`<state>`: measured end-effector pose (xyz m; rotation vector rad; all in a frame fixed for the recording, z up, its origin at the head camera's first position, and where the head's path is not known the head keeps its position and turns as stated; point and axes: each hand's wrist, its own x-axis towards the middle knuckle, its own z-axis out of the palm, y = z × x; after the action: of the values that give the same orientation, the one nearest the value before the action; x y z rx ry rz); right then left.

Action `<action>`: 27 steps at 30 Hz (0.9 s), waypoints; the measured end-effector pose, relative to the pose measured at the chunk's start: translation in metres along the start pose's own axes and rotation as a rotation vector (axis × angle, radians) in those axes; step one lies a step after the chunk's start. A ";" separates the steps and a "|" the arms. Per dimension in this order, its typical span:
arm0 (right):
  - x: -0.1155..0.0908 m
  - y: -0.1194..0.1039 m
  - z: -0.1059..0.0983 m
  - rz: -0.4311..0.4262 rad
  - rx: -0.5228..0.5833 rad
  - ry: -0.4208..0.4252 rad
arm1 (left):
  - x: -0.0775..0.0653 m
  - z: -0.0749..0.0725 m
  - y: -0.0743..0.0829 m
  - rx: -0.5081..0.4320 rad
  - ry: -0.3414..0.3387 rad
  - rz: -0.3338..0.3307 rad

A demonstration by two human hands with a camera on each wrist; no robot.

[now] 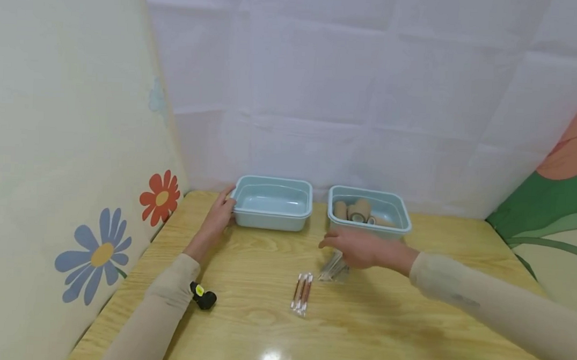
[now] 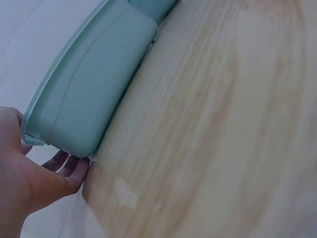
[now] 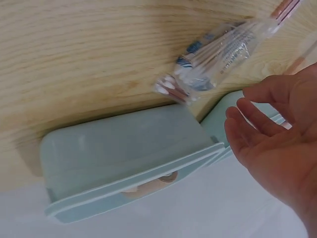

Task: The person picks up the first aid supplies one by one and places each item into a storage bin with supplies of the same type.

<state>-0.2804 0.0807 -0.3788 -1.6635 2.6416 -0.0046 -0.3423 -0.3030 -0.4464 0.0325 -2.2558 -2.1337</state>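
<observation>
Two pale blue plastic tubs stand at the back of the table. My left hand [image 1: 219, 213] touches the left end of the left tub [image 1: 271, 221], its fingers against the end wall near the bottom corner in the left wrist view. My right hand [image 1: 360, 248] is in front of the right tub [image 1: 403, 220], fingers loosely bent, with nothing between them in the right wrist view. Below and beside it lies a clear packet of cotton swabs [image 3: 218, 57] with blue print. Nearer the front, brown-stick swabs [image 1: 302, 293] lie in clear wrapping.
Several tan bandage rolls [image 1: 361, 209] sit in the right tub. A white sheet [image 1: 292, 94] hangs behind the tubs. Flower-patterned panels [image 1: 101, 255] stand at both sides of the wooden table [image 1: 243, 334]. A black device [image 1: 203, 297] is on my left wrist.
</observation>
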 end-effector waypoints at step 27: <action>-0.033 0.026 0.040 -0.098 0.042 0.143 | 0.003 0.001 -0.006 0.028 0.009 0.029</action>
<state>-0.2887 0.1217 -0.4189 -1.8428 2.6346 -0.1852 -0.3450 -0.3026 -0.4525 0.0105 -2.2677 -2.0834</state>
